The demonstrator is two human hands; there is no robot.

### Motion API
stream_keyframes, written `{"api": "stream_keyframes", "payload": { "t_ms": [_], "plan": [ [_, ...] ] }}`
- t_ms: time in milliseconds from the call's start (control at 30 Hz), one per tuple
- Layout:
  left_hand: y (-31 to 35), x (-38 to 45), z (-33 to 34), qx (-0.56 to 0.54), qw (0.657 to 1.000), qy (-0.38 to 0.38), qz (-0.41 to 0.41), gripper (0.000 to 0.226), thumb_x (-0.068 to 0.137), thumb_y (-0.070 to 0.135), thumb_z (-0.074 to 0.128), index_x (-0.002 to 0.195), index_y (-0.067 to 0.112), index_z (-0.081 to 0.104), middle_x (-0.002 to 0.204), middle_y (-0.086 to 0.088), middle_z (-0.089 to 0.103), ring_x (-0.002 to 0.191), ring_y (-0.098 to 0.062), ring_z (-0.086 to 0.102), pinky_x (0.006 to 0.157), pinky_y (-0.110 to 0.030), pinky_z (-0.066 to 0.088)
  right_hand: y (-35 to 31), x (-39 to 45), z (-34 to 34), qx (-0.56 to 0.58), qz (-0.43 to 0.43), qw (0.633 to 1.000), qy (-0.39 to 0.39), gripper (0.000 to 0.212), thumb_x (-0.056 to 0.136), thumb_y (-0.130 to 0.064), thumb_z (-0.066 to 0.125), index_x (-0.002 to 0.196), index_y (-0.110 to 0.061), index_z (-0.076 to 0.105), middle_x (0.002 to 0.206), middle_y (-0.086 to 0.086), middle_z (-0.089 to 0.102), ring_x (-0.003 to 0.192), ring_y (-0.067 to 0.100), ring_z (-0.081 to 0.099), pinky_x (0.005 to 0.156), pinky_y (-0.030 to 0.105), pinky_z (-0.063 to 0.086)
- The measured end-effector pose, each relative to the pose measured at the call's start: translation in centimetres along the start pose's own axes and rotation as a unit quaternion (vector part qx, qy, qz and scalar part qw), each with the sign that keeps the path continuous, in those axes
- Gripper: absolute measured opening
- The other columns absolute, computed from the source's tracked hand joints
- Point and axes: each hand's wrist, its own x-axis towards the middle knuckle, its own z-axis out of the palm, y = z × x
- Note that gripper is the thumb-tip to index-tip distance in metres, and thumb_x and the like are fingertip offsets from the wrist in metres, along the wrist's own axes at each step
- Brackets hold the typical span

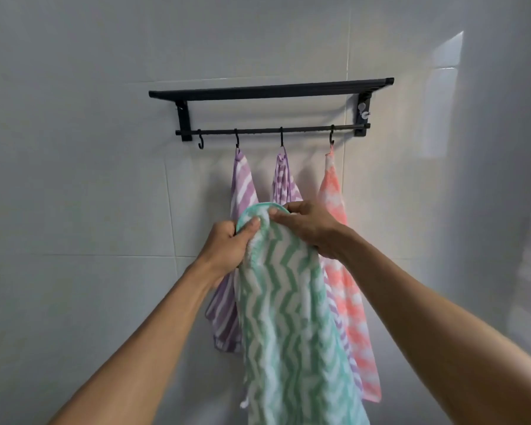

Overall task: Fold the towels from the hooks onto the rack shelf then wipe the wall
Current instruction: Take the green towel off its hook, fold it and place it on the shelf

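Note:
A green and white zigzag towel [288, 317] hangs from both my hands in front of the wall. My left hand [230, 246] grips its top left edge, thumb on the front. My right hand [307, 225] pinches the top edge just beside it. Behind it, two purple striped towels [242, 185] [284, 182] and a pink and white towel [331, 191] hang from hooks on the black rack's rail [270, 130]. The leftmost hook [200, 142] is bare. The rack shelf [270, 88] above carries nothing that I can see.
The grey tiled wall [89, 179] surrounds the rack. A bright patch of light falls on the wall at the right [445, 72].

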Motion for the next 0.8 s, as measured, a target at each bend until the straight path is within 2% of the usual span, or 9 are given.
{"api": "stream_keyframes", "payload": {
  "t_ms": [133, 200, 267, 400, 533, 600, 667, 733, 800],
  "plan": [
    [0.9, 0.4, -1.7, -0.025, 0.992, 0.12, 0.025, 0.027, 0.1, 0.028, 0.059, 0.088, 0.006, 0.069, 0.082, -0.011, 0.066, 0.075, -0.022, 0.063, 0.07, -0.037, 0.054, -0.2, -0.2, -0.4, 0.015, 0.008, 0.998, -0.056, 0.026, 0.075, -0.02, 0.088, 0.09, -0.004, 0.074, 0.086, 0.015, 0.077, 0.073, 0.028, 0.074, 0.067, 0.036, 0.062],
    [1.6, 0.4, -3.5, -0.022, 0.985, 0.165, 0.044, 0.028, 0.099, 0.027, 0.059, 0.077, 0.01, 0.063, 0.075, -0.009, 0.054, 0.071, -0.02, 0.052, 0.067, -0.036, 0.046, 1.4, -0.9, -0.9, -0.082, 0.057, 0.986, -0.135, 0.032, 0.071, -0.017, 0.09, 0.097, -0.005, 0.077, 0.094, 0.013, 0.078, 0.083, 0.029, 0.076, 0.072, 0.037, 0.062],
    [2.5, 0.4, -5.1, -0.031, 0.976, 0.21, 0.053, 0.029, 0.098, 0.026, 0.059, 0.072, 0.014, 0.056, 0.072, -0.007, 0.047, 0.068, -0.019, 0.046, 0.064, -0.034, 0.04, 4.6, -1.8, -1.0, -0.178, 0.108, 0.962, -0.177, 0.025, 0.078, -0.025, 0.086, 0.096, -0.01, 0.078, 0.089, 0.006, 0.077, 0.076, 0.02, 0.073, 0.063, 0.029, 0.059],
    [2.1, 0.5, -8.9, 0.096, 0.956, 0.276, 0.034, 0.037, 0.085, 0.032, 0.062, 0.07, 0.0, 0.05, 0.065, -0.003, 0.044, 0.063, -0.018, 0.043, 0.057, -0.033, 0.037, 8.3, -2.8, 0.2, -0.099, 0.115, 0.987, -0.052, 0.033, 0.091, -0.038, 0.073, 0.099, -0.006, 0.074, 0.098, 0.013, 0.077, 0.086, 0.026, 0.074, 0.074, 0.039, 0.063],
    [0.7, -0.5, -8.3, 0.156, 0.963, 0.215, 0.035, 0.012, 0.082, 0.028, 0.075, 0.089, 0.019, 0.071, 0.087, 0.003, 0.071, 0.078, -0.02, 0.067, 0.073, -0.032, 0.055, 5.0, -1.4, 2.3, -0.066, -0.013, 0.996, 0.062, 0.02, 0.093, -0.03, 0.071, 0.088, -0.011, 0.075, 0.082, 0.01, 0.076, 0.072, 0.021, 0.073, 0.067, 0.034, 0.062],
    [0.4, -1.1, -6.5, 0.167, 0.976, 0.128, 0.057, 0.031, 0.081, 0.027, 0.081, 0.11, 0.027, 0.068, 0.099, 0.004, 0.07, 0.084, -0.012, 0.067, 0.073, -0.023, 0.055, 2.7, -0.4, 4.0, -0.099, -0.083, 0.99, 0.056, 0.012, 0.088, -0.023, 0.076, 0.079, -0.015, 0.075, 0.067, 0.004, 0.07, 0.06, 0.012, 0.06, 0.054, 0.027, 0.051],
    [0.0, -1.3, -4.8, 0.162, 0.985, 0.009, 0.055, 0.046, 0.082, 0.021, 0.081, 0.124, 0.031, 0.064, 0.106, 0.004, 0.071, 0.093, -0.012, 0.068, 0.08, -0.019, 0.055, 1.2, 0.4, 5.6, -0.107, -0.105, 0.988, 0.023, 0.011, 0.085, -0.019, 0.079, 0.08, -0.009, 0.076, 0.067, 0.006, 0.067, 0.06, 0.012, 0.054, 0.053, 0.026, 0.044],
    [-0.4, -1.1, -4.2, 0.152, 0.987, -0.041, 0.032, 0.027, 0.086, 0.013, 0.076, 0.111, 0.022, 0.072, 0.097, 0.001, 0.075, 0.087, -0.017, 0.07, 0.083, -0.031, 0.057, 0.5, 1.1, 6.3, -0.073, -0.089, 0.993, 0.023, 0.015, 0.082, -0.02, 0.081, 0.084, -0.005, 0.077, 0.071, 0.008, 0.067, 0.063, 0.014, 0.057, 0.059, 0.03, 0.048],
    [-0.6, -0.5, -4.6, 0.171, 0.985, 0.008, 0.024, 0.005, 0.088, 0.017, 0.074, 0.086, 0.013, 0.073, 0.078, 0.001, 0.069, 0.071, -0.017, 0.06, 0.07, -0.036, 0.052, 0.7, 1.2, 6.2, -0.037, -0.075, 0.996, 0.03, 0.019, 0.08, -0.02, 0.083, 0.084, -0.003, 0.076, 0.071, 0.008, 0.066, 0.063, 0.016, 0.058, 0.061, 0.032, 0.049]
  ]
}}
